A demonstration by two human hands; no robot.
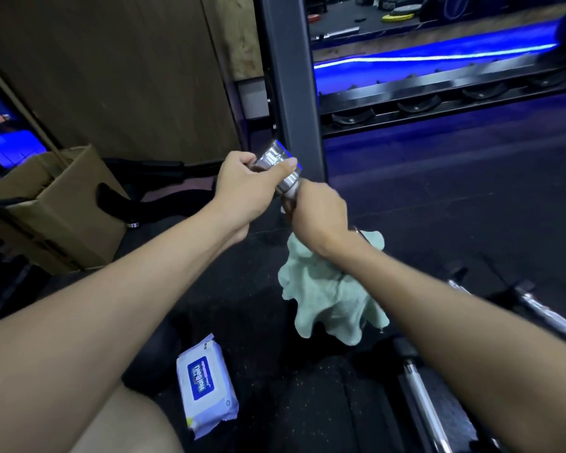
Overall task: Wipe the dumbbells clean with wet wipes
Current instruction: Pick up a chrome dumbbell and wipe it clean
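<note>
Chrome metal is catching the light where the left hand [242,188] is curling its fingers and thumb around the shiny end of a small dumbbell [280,168], holding it up in the air above the dark floor [438,223], in front of a grey upright post [288,76]. The right hand [321,217] is closing tightly around the dumbbell's lower part, with a pale green cloth [327,299] bunched in its grasp and hanging down beneath the wrist; both grips are clamped, neither showing any gap. How much of the dumbbell is lying under the right hand is hidden, and its far end cannot be made out. One white and blue pack of wet wipes [206,384] is lying flat on the floor near the bottom edge, well apart from the hands, beside a bare knee [121,423]. One cardboard box [56,207] is sitting toward the floor's left edge, with dark handles poking out beside it. At the right edge, two blurred chrome bars [422,400] are lying on the floor, partly cut off by the forearm. Beyond the post, a low rack [438,96] is carrying a row of dark round weights under blue light, too dim to count with certainty.
</note>
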